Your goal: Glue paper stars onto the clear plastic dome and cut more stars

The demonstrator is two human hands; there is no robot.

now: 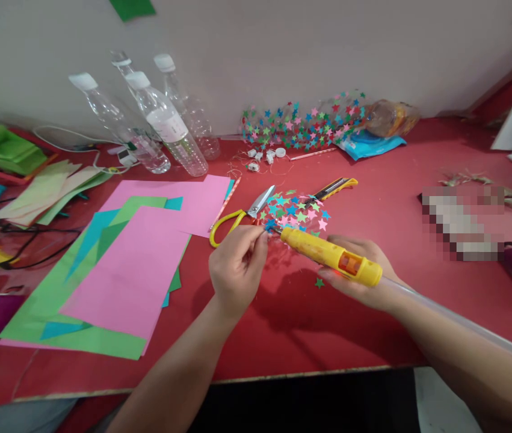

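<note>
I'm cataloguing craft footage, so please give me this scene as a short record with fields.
Left hand: pinches a blue star
Right hand: holds a yellow glue gun, clear glue stick at its rear
Nozzle: close to that star; contact unclear
Beyond: pile of coloured stars, yellow-handled scissors, yellow cutter
Left side: pink, green and blue paper sheets
Back: clear bottles standing, star-covered clear object lying

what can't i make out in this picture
Head view:
Blue star: partly covered by the left hand.
Right hand: some fingers hidden by the yellow glue gun.
Glue stick: far end cut off by the right edge.
Bottle label: print too small.
Object at right: hidden by pixelation.
</note>
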